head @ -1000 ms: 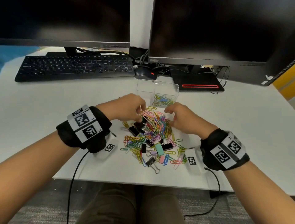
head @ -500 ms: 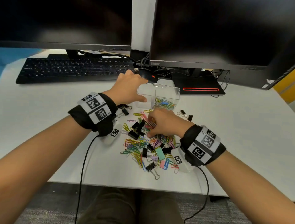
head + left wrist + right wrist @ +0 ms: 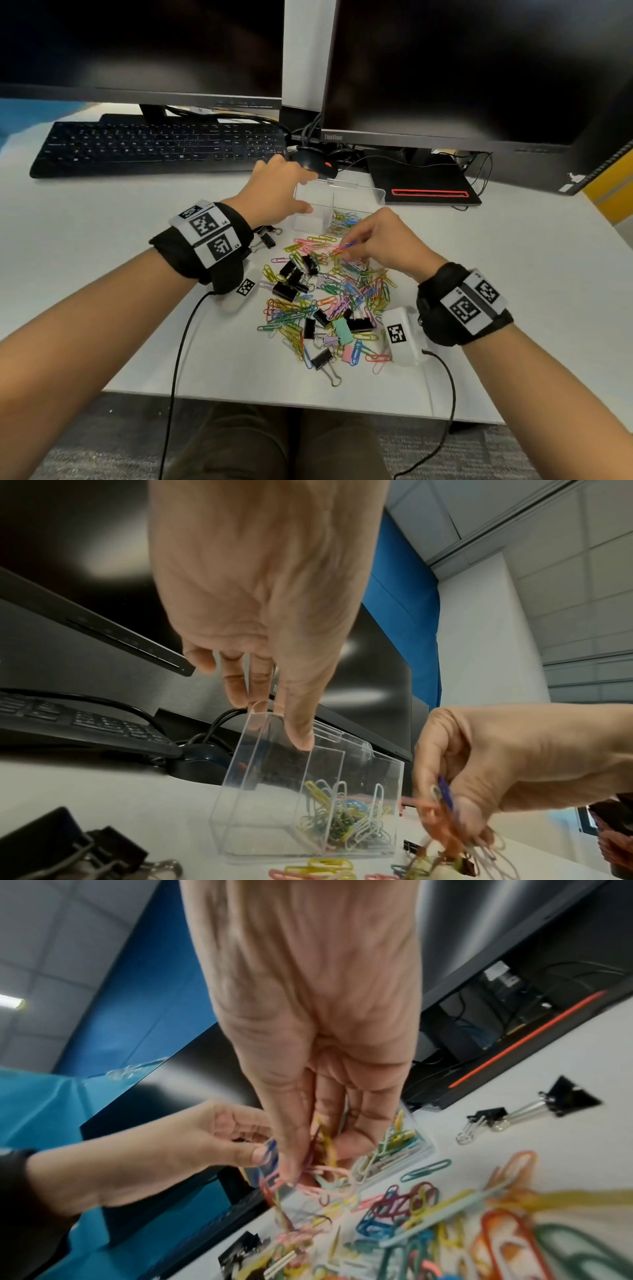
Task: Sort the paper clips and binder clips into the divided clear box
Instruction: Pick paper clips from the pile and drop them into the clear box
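A divided clear box stands behind the pile; its right compartment holds colored paper clips, and the left one looks empty. My left hand grips the box's left wall, thumb in front and fingers behind, as the left wrist view shows at the hand and the box. My right hand pinches several paper clips just above the mixed pile of paper clips and black binder clips, close in front of the box. The held bunch hangs beside the box's right corner.
A keyboard, a mouse and a monitor base lie behind the box. Two black binder clips sit by my left wrist, and more binder clips lie right of the box. The desk's front edge is near the pile.
My left hand left the pile and took hold of the box's left wall. My right hand dipped into the pile and now holds a bunch of paper clips lifted near the box.
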`<action>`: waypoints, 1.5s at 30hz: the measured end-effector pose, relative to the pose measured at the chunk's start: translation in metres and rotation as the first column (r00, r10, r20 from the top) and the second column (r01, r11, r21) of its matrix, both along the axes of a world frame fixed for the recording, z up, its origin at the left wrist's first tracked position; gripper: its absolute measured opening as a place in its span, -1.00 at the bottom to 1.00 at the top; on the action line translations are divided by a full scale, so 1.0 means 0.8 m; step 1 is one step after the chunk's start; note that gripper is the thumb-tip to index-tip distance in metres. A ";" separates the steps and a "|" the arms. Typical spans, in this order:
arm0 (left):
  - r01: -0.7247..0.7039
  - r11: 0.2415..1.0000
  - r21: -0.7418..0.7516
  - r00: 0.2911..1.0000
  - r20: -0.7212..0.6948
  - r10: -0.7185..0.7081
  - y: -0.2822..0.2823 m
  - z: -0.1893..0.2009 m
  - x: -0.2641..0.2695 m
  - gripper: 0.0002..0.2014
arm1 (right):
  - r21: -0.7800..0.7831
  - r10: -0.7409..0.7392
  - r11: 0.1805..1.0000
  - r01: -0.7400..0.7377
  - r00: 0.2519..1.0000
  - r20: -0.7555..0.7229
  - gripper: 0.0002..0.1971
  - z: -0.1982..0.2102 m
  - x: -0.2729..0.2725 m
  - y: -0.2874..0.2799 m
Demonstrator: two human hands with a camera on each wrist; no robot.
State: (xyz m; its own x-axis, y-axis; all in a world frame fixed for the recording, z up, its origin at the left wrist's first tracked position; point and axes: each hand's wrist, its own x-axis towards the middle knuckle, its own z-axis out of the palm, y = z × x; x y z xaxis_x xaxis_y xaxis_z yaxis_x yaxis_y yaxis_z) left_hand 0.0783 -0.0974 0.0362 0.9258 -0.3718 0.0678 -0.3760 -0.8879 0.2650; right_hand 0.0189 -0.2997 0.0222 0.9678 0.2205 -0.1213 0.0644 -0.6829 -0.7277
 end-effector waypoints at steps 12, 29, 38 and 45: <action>0.000 0.999 -0.043 1.000 -0.023 -0.001 0.002 -0.002 0.000 -0.38 | 0.410 -0.180 0.908 0.087 0.964 0.194 -0.88 0.041 0.014 -0.026; 0.007 0.999 -0.044 1.000 -0.023 -0.008 0.002 -0.004 0.000 -0.39 | -0.280 0.047 0.955 0.101 0.878 0.476 -0.69 0.021 0.045 -0.008; 0.002 0.999 -0.041 1.000 -0.027 -0.003 0.001 -0.001 -0.002 -0.38 | -0.300 0.117 0.954 -0.017 0.941 0.317 -0.69 0.015 0.045 0.012; 0.010 0.999 -0.043 1.000 -0.021 -0.011 0.002 -0.001 -0.002 -0.39 | -0.410 0.249 0.901 -0.144 0.945 0.214 -0.66 0.022 0.037 0.012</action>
State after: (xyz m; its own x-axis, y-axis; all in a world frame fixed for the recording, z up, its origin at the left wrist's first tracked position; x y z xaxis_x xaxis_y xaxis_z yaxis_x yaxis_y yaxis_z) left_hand 0.0763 -0.0961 0.0355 0.9233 -0.3786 0.0640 -0.3789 -0.8716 0.3110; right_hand 0.0484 -0.2902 0.0400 0.9182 0.3960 0.0095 0.3738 -0.8583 -0.3517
